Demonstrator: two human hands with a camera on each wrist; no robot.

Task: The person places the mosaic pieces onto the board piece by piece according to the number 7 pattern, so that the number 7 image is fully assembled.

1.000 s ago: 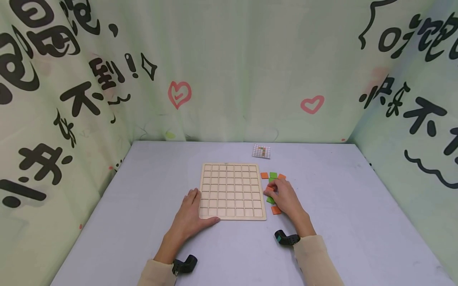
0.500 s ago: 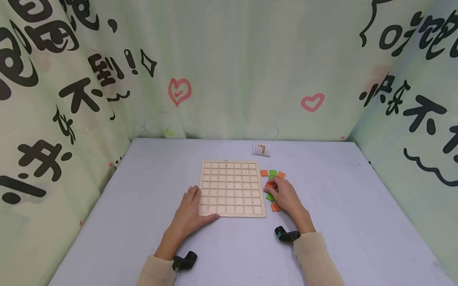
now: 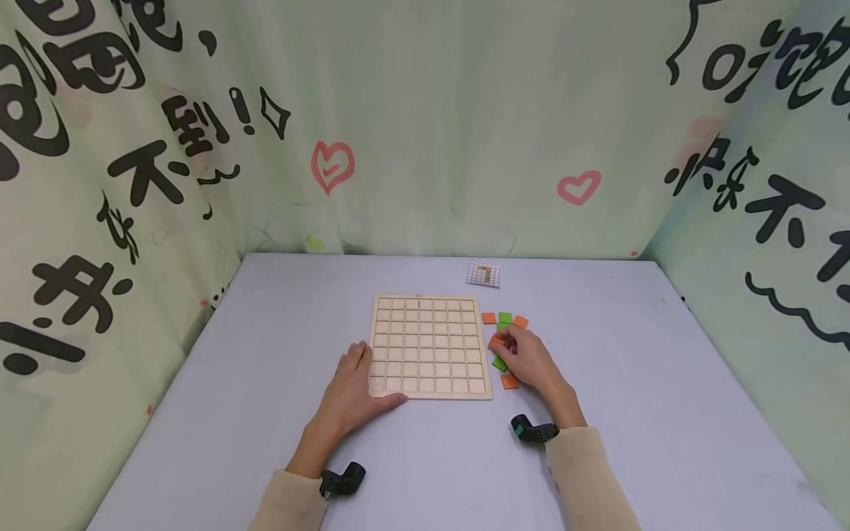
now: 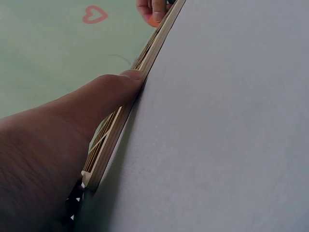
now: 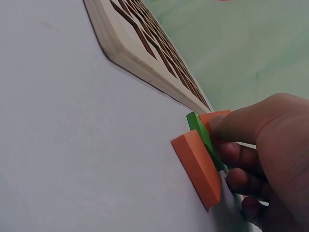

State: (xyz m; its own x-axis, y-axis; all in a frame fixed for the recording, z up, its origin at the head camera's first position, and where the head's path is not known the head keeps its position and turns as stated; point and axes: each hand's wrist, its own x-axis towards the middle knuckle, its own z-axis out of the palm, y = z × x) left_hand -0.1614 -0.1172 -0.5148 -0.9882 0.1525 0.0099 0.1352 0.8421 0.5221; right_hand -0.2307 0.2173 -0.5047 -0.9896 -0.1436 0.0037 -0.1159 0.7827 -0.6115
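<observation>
Orange tile [image 3: 496, 343] sits pinched in the right hand [image 3: 527, 361], just right of the wooden grid board [image 3: 428, 346] among loose orange and green tiles [image 3: 505, 318]. Left hand [image 3: 348, 398] lies flat, fingers straight, against the board's near-left corner. Far behind, a small pattern card [image 3: 483, 273]; its print is too small to read.

beige long sleeves [image 3: 584, 472]; black wrist cameras [image 3: 531, 430]; bare hands [image 3: 527, 361]

left grip [image 3: 350, 394] flat, right grip [image 3: 526, 360] curled.
</observation>
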